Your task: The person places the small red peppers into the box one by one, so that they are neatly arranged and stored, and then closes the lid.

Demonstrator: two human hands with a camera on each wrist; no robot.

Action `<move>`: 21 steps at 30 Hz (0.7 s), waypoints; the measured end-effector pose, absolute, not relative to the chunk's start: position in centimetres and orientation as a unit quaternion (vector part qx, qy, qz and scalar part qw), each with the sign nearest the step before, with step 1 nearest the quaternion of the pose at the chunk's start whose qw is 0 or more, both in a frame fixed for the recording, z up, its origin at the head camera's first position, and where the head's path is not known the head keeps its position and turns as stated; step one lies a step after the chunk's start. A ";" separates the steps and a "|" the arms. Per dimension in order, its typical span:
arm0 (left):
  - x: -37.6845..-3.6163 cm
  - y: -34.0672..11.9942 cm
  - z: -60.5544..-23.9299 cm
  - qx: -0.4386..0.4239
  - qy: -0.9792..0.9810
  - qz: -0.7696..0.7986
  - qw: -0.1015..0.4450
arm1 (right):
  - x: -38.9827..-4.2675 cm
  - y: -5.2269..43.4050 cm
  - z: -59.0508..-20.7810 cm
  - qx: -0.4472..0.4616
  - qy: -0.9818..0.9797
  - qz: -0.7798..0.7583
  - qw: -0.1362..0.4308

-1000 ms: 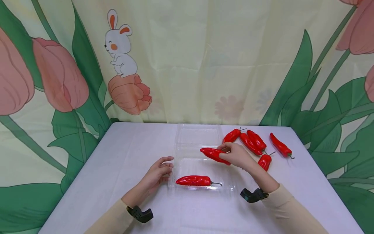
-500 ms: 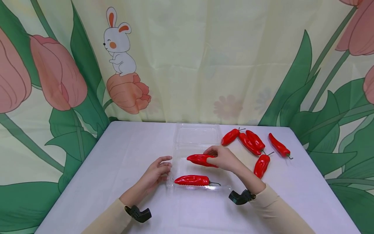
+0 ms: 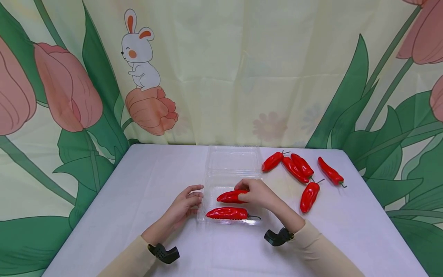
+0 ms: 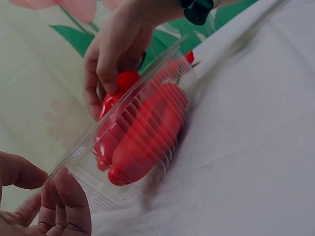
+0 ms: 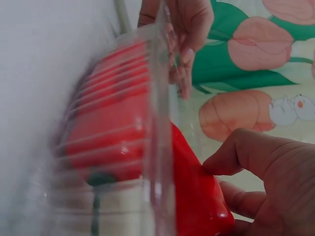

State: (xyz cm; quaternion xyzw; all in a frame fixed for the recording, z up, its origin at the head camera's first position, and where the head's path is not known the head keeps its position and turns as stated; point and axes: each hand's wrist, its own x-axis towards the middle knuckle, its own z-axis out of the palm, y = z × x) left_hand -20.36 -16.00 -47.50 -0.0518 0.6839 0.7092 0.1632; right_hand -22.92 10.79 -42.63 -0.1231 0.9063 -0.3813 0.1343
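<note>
A hinged clear plastic container (image 3: pixel 233 222) lies opened out on the white table, its lid (image 3: pixel 234 158) laid back toward the curtain. One red pepper (image 3: pixel 226 213) with a dark stem lies along the container's near side. Just behind it, my right hand (image 3: pixel 256 193) grips a second red pepper (image 3: pixel 229 197) between thumb and fingers, low inside the container; its stem end is hidden by the hand in the head view. My left hand (image 3: pixel 185 204) is at the container's left edge, and in the left wrist view its thumb and fingers (image 4: pixel 69 201) pinch the rim.
Several more red peppers lie right of the container: one (image 3: pixel 272 161) by the lid, a touching pair (image 3: pixel 298 169), one (image 3: pixel 309 197) nearer the right forearm, and one (image 3: pixel 330 171) farther right. A printed curtain (image 3: pixel 277 77) hangs behind the table's back edge.
My right hand has carried its pepper left and down into the container, behind the first one. The left hand has stayed at the container's left edge.
</note>
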 end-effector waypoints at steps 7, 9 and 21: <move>-20.3 -16.0 -47.5 -0.056 0.680 0.713 0.163 | -22.7 9.9 -43.6 -0.129 0.909 -0.370 0.143; -20.3 -15.9 -47.5 -0.056 0.678 0.715 0.162 | -22.7 9.7 -43.9 -0.131 0.908 -0.371 0.145; -20.2 -15.8 -47.4 -0.055 0.674 0.719 0.164 | -22.1 8.7 -43.9 -0.156 0.900 -0.376 0.157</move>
